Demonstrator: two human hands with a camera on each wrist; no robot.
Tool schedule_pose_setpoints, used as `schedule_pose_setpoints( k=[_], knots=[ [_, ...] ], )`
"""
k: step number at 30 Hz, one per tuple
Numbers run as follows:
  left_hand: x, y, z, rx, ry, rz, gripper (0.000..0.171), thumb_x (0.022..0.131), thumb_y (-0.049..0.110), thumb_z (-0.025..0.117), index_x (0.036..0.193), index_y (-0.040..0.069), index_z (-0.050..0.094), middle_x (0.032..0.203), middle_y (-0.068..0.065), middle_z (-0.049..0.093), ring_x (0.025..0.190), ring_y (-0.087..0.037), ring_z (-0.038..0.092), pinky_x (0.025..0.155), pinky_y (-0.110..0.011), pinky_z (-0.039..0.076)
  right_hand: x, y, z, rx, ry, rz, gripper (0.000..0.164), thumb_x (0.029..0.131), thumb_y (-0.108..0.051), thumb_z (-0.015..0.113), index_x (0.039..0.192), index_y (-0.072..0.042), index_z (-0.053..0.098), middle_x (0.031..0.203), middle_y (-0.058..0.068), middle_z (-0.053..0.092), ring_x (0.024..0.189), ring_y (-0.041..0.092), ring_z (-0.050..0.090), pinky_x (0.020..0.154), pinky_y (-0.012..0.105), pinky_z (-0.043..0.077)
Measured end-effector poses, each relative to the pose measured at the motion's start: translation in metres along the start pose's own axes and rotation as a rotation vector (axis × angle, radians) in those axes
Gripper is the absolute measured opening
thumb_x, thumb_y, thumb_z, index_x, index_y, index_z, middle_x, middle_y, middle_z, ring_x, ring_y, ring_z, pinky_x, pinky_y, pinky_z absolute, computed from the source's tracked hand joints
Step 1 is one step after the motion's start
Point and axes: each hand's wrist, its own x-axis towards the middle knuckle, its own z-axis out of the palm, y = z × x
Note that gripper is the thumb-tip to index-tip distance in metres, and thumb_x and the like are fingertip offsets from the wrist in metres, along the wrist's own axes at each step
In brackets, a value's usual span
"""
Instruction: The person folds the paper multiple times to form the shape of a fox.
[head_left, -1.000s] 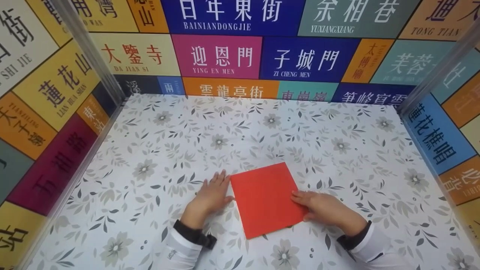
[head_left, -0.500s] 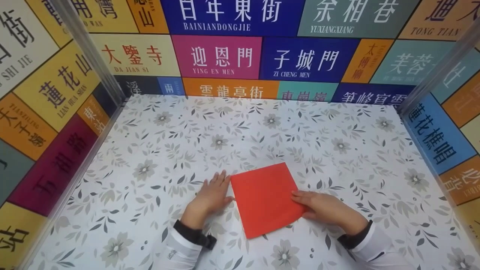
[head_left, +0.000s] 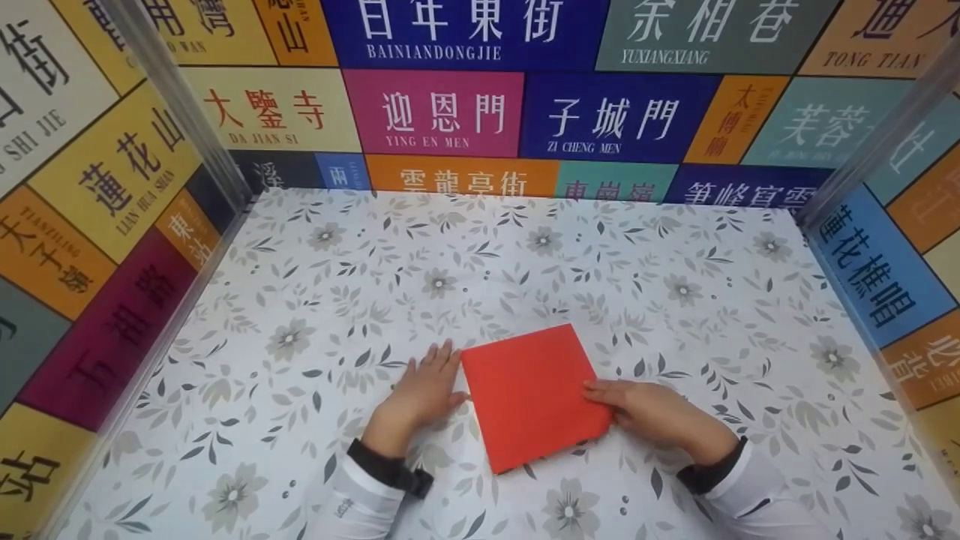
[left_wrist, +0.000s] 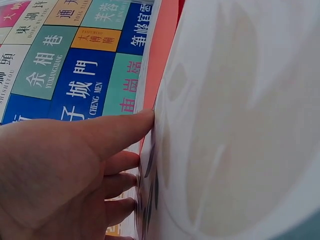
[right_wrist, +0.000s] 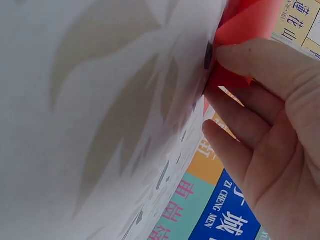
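Note:
A red square of paper (head_left: 532, 401) lies at a slant near the front of the flower-patterned table (head_left: 360, 262). At its right corner my right hand (head_left: 660, 420) pinches the sheet, fingers on top and thumb beneath. That corner bends up, and in the right wrist view the red paper (right_wrist: 245, 35) shows between thumb and forefinger. My left hand (head_left: 424, 390) lies on the table along the left edge, its fingers extended and its fingertips beside the upper left corner. Seen from the left wrist, the left thumb (left_wrist: 130, 127) points to the tabletop near the red edge.
Panels printed with large characters (head_left: 435, 112) rise as a wall along the back of the table. Similar side walls (head_left: 120, 262) stand at left and right, with clear strips at the corners. Both wrists wear dark bands (head_left: 379, 465) over white sleeves.
The right corner and near edge of the paper have lifted a little, and my right thumb has slid under the sheet. My left hand stays where it was.

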Motion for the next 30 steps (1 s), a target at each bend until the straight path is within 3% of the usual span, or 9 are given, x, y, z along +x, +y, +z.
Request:
schedule_pose_setpoints(
  k=[8,14,23,30],
  knots=[
    [0.001,-0.001,0.0,0.002,0.0,-0.004,0.071,0.097,0.035,0.056,0.153,0.005,0.024,0.161,-0.015,0.016,0.149,-0.035,0.015,0.117,-0.058,0.017,0.003,0.008,0.0,0.052,-0.017,-0.019,0.036,0.091,-0.013,0.065,0.127,-0.013,0.065,0.128,0.004,0.065,0.118,0.024,0.062,0.096,0.043,0.05],
    [0.002,0.0,0.0,-0.009,-0.001,-0.003,0.071,0.096,0.034,0.057,0.153,0.004,0.025,0.161,-0.015,0.016,0.149,-0.035,0.015,0.117,-0.059,0.018,0.003,0.015,0.0,0.131,-0.003,-0.067,0.033,0.089,-0.009,0.067,0.122,-0.009,0.067,0.123,0.008,0.068,0.113,0.026,0.064,0.095,0.044,0.051],
    [0.001,-0.001,0.0,-0.018,0.006,0.006,0.071,0.096,0.034,0.057,0.153,0.005,0.024,0.162,-0.015,0.016,0.149,-0.035,0.015,0.117,-0.059,0.017,0.004,0.016,-0.002,0.119,-0.028,-0.044,0.033,0.088,-0.003,0.061,0.119,-0.01,0.069,0.123,0.007,0.068,0.114,0.026,0.064,0.096,0.044,0.05],
    [0.001,-0.001,0.0,-0.019,0.002,0.005,0.072,0.096,0.033,0.057,0.153,0.005,0.024,0.162,-0.015,0.016,0.149,-0.035,0.015,0.117,-0.059,0.017,0.006,0.013,-0.005,0.197,-0.025,-0.029,0.029,0.088,0.0,0.061,0.113,-0.01,0.072,0.115,0.006,0.071,0.11,0.027,0.066,0.094,0.045,0.051]
  ],
)
